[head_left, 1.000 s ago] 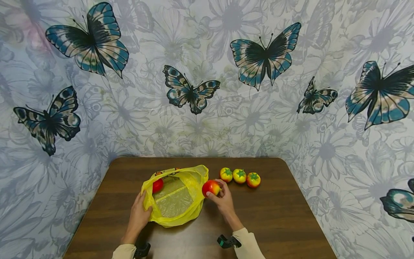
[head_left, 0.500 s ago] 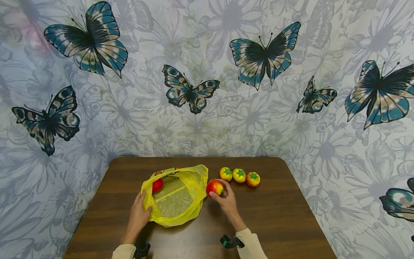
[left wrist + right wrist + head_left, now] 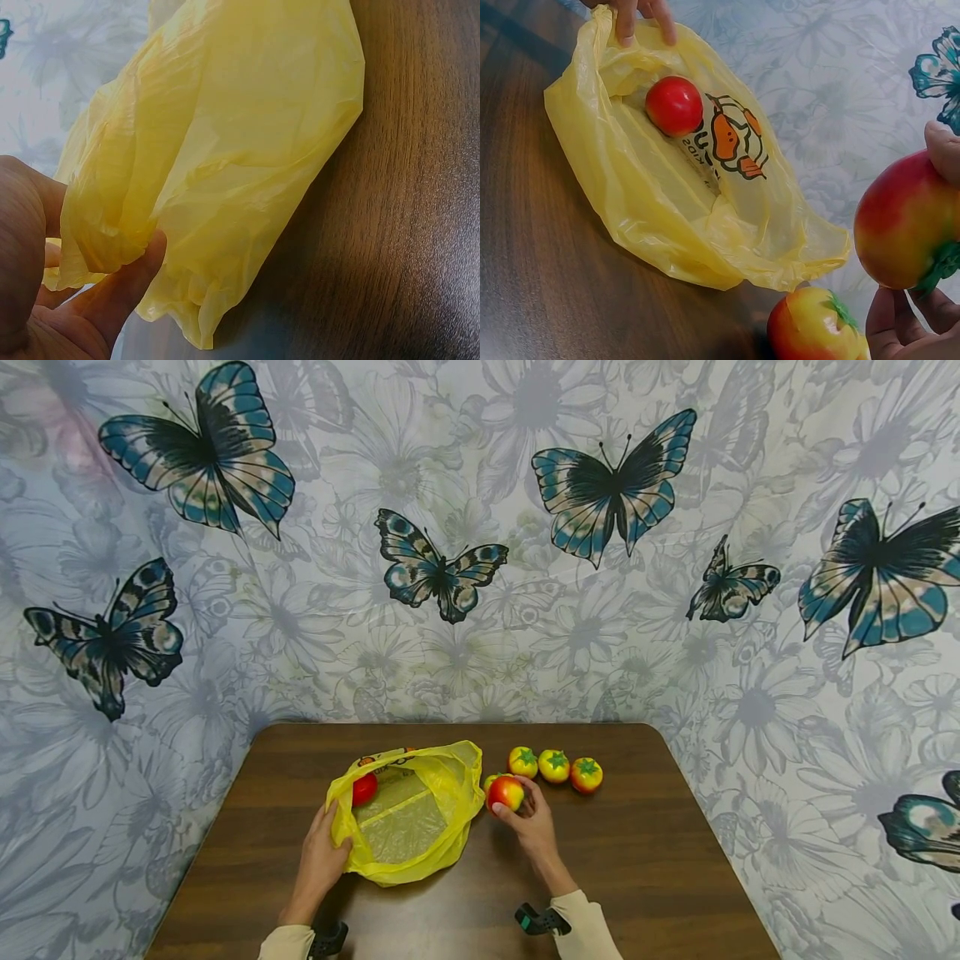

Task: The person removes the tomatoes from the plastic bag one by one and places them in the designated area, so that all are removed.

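We see the right hand [image 3: 536,827] shifted rightward over the last second, taking the held red-and-yellow fruit [image 3: 506,793] along with it; in the head view that fruit overlapped the rim of the yellow bag [image 3: 408,866] at first, and now it sits clear to the right of it; a second fruit [image 3: 491,780], hidden before, peeks out between them; the black wristband [image 3: 542,920] and cream sleeve [image 3: 587,927] have slid rightward too

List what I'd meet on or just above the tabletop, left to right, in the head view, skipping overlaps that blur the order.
Left hand → yellow bag → held red-yellow fruit → middle fruit of three → rightmost fruit.
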Demonstrator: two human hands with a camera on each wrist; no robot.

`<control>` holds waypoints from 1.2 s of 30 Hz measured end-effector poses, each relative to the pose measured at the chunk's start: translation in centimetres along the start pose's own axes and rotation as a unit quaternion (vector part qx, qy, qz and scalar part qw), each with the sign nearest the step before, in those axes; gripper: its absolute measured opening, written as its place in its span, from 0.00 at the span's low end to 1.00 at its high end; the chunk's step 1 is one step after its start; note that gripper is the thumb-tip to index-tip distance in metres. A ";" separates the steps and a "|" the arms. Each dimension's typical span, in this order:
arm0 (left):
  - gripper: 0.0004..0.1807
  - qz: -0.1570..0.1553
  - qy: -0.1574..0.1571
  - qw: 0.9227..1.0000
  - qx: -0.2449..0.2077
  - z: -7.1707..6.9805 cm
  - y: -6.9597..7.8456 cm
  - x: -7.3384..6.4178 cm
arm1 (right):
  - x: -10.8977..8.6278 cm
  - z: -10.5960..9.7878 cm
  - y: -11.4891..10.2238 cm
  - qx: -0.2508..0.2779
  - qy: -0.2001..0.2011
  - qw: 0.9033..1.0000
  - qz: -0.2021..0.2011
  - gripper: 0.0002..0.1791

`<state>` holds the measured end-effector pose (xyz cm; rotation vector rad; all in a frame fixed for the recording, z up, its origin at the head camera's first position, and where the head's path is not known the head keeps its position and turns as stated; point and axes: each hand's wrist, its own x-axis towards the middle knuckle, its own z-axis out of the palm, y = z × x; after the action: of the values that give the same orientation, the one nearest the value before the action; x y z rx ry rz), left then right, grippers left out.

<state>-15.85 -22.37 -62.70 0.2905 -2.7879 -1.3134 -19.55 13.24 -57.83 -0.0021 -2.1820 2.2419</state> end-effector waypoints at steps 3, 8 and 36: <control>0.42 -0.001 0.000 1.000 -0.001 0.0 0.1 0.0 | 0.6 -0.2 1.2 0.004 0.005 1.000 -0.002 0.36; 0.42 -0.004 0.000 1.000 0.000 0.0 0.1 0.0 | 0.9 -0.4 2.1 -0.014 0.027 1.000 -0.007 0.36; 0.43 -0.007 -0.007 1.000 0.001 -0.2 0.4 -0.2 | 0.9 -2.6 2.7 -0.033 0.069 0.997 0.008 0.36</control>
<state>-15.71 -22.26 -62.24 0.3031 -2.8049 -1.3210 -20.39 15.72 -60.54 -0.1709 -2.1901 2.1071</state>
